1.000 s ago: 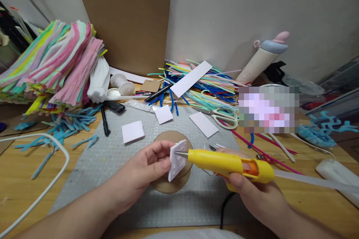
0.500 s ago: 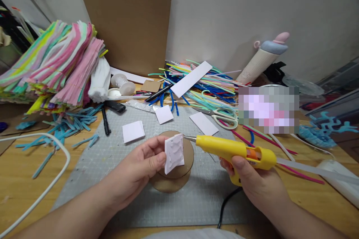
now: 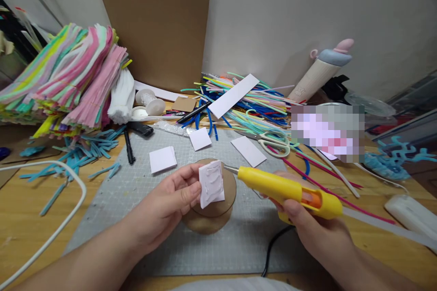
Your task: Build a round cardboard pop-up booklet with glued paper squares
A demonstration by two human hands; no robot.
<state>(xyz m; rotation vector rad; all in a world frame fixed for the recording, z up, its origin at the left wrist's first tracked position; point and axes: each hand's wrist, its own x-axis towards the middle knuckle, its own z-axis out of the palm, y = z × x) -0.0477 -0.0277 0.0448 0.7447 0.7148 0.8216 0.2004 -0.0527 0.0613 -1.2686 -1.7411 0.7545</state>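
Note:
Between the thumb and fingers of my left hand [image 3: 177, 195] is a small white foam board square [image 3: 210, 185], held upright with raised lines of glue on its face. My right hand [image 3: 314, 227] is wrapped around the handle of a yellow hot glue gun [image 3: 273, 183]. Its metal nozzle points left, close to the square's upper right edge; whether they touch I cannot tell. A glue stick [image 3: 385, 225] sticks out of the gun's back end. Below the square lie round cardboard discs [image 3: 228, 200], partly hidden by the square and my left hand.
On the grey cutting mat [image 3: 136, 232] lie white squares [image 3: 163, 159], a white rectangle [image 3: 248, 150] and scissors [image 3: 275, 142]. Bundled pipe cleaners [image 3: 68, 72] stand at left, loose ones [image 3: 252, 109] at the back. A white cable [image 3: 73, 218] curves along the left; a black cord [image 3: 269, 250] trails below the gun.
The glue gun's rear has swung slightly down and right, while its nozzle stays near the square's edge. The white square has turned a little in my left hand.

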